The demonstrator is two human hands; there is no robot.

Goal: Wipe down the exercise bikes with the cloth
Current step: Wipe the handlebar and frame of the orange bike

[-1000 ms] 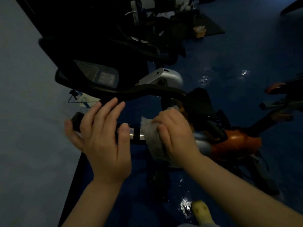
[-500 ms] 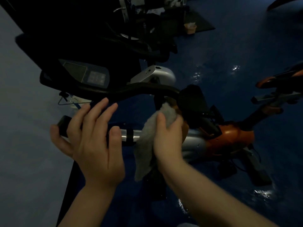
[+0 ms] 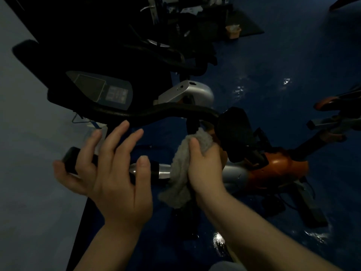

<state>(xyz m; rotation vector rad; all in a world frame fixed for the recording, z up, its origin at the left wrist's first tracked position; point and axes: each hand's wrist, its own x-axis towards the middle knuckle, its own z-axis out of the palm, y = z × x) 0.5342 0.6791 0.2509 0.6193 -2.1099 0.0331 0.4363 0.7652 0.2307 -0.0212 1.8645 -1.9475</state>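
Note:
An orange and silver exercise bike (image 3: 273, 169) stands in front of me in dim light, with a black console (image 3: 103, 90) and a curved black handlebar (image 3: 156, 112). My left hand (image 3: 109, 173) rests loosely over the near handlebar grip (image 3: 70, 159), thumb under it and fingers spread. My right hand (image 3: 205, 165) presses a grey cloth (image 3: 181, 173) around the chrome part of the same bar, near the stem. The cloth's lower end hangs loose below the bar.
A second orange bike (image 3: 336, 118) shows at the right edge. More dark equipment and a small tan box (image 3: 233, 31) sit farther back on the glossy blue floor (image 3: 273, 65). A pale wall (image 3: 29, 153) runs along the left.
My right hand turned from palm-down on the bar to gripping the cloth upright, and the cloth now hangs down longer. The camera shifted slightly. My left hand stayed on the grip.

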